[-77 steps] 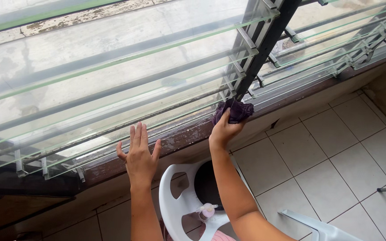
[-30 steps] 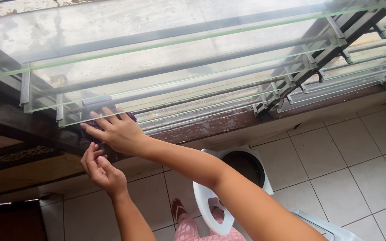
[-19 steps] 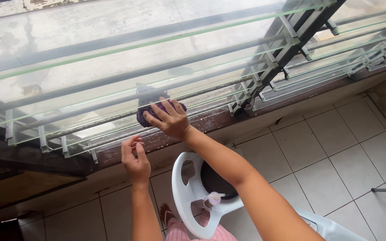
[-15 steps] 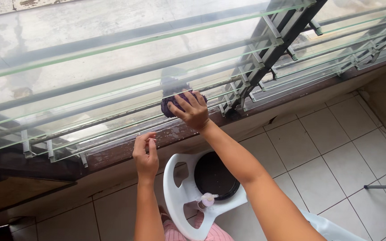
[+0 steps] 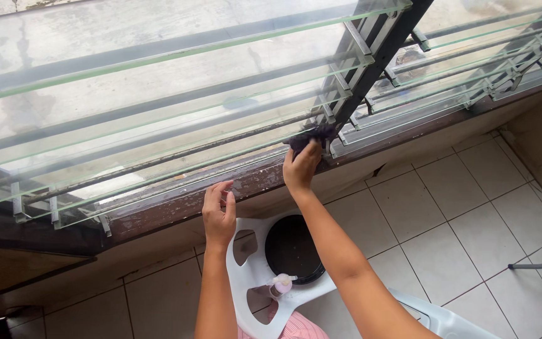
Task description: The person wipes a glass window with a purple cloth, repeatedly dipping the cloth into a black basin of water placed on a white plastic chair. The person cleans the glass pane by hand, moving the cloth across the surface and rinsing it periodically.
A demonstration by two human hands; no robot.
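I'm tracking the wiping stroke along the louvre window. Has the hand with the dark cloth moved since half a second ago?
Yes. The right hand with the dark cloth has slid rightward along the lower glass slat, up against the dark upright frame bar.

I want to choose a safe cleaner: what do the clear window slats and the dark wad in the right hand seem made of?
Clear window slats: probably glass, see-through with greenish edges. Dark wad under the right hand: likely soft cloth, crumpled and matte.
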